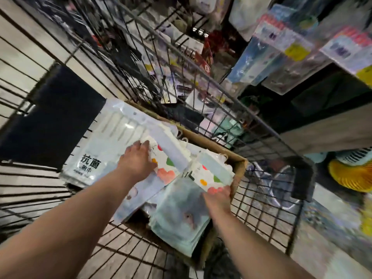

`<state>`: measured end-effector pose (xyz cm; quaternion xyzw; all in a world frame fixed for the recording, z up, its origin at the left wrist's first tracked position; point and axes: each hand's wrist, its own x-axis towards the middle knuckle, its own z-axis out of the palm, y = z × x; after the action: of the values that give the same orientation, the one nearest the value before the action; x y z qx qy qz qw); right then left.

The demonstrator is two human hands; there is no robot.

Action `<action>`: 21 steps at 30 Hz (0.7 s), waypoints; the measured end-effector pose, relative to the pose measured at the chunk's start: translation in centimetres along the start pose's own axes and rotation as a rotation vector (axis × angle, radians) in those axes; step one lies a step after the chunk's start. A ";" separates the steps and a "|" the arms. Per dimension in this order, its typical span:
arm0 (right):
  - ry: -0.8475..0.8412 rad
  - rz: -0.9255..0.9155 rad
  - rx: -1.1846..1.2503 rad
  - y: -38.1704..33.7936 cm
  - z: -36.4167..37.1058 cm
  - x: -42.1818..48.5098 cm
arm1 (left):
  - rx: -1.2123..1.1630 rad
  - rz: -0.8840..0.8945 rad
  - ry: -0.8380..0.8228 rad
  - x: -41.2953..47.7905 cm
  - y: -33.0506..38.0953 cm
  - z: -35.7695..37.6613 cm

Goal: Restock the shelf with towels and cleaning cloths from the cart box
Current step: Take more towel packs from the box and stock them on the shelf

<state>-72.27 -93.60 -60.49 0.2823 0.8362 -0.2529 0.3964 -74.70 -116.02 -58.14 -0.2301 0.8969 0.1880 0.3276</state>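
A cardboard box [239, 168] sits inside a wire cart and holds several packaged cloths. My left hand [136, 160] grips a pack with coloured dots [167, 170], fingers curled over its upper left edge. My right hand [218, 200] holds the lower edge of a second dotted pack [211, 176] at the box's right side. A pale blue pack [179, 216] lies between my arms. A large white pack with black characters [94, 150] leans at the box's left. The view is blurred.
The wire cart's side [261, 198] rises close to my right hand, its rim [201, 71] running diagonally behind the box. Shelves with hanging packaged goods [281, 47] stand at the upper right. A yellow item [350, 176] lies on a lower shelf. A dark panel [50, 117] stands left.
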 end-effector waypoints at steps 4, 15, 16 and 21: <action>0.120 0.142 0.235 0.0 0.3 0.0 | -0.072 -0.052 0.008 1.0 -0.6 0.3; 0.027 0.099 0.602 0.9 0.2 -0.9 | -0.161 -0.202 0.024 -0.1 -1.3 -0.5; -0.007 0.061 0.618 1.1 0.1 -1.2 | -0.194 -0.217 0.012 -0.3 -1.3 -0.8; -0.031 -0.065 0.581 1.3 0.1 -2.0 | -0.456 -0.165 -0.057 -1.8 -1.3 -1.1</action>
<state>-70.33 -93.26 -59.18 0.3532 0.7311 -0.4986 0.3035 -73.30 -117.08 -56.40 -0.3654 0.7997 0.3646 0.3067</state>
